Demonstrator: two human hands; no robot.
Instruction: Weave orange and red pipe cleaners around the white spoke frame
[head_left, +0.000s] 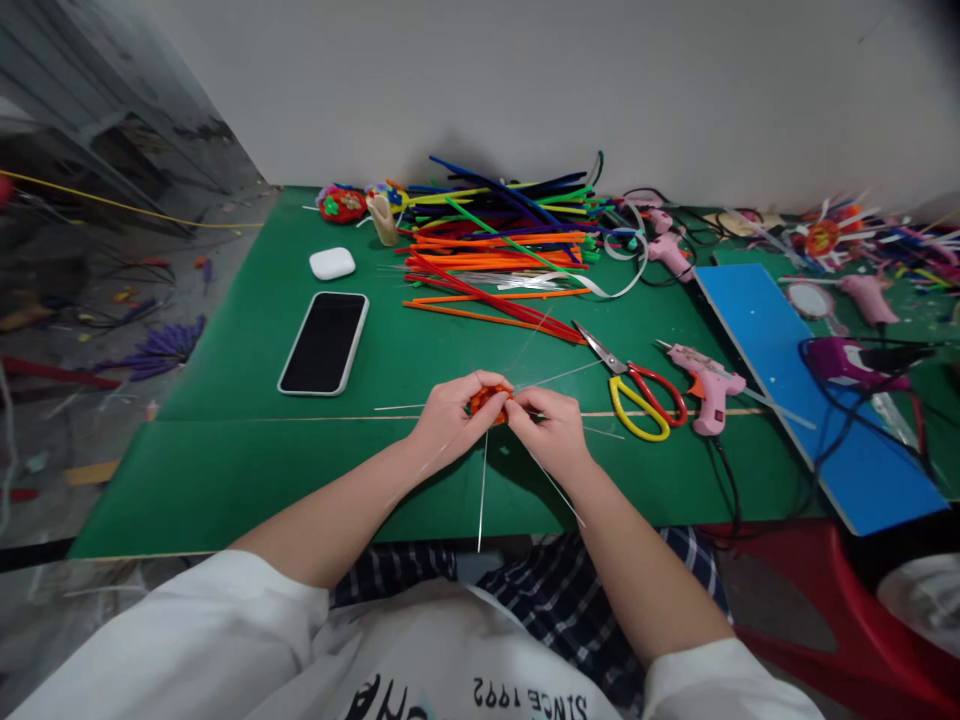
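Observation:
Between my two hands, above the green table, is a small orange pipe-cleaner piece [480,400] with thin pale wires [482,490] radiating outward in several directions. My left hand [454,415] grips its left side with thumb and fingers. On the right side, my right hand [551,425] is pinched close at its edge, fingertips near the base of the wires. Whether the right fingers hold the orange piece or one wire is hard to make out. Scissors [630,380] with red and yellow handles lie just right of my right hand.
A phone [324,343] and a white case [332,263] lie left on the green table [262,460]. Behind are piled colourful pipe cleaners [495,240]. To the right are a pink glue gun [709,385], a blue board [795,380] and cords.

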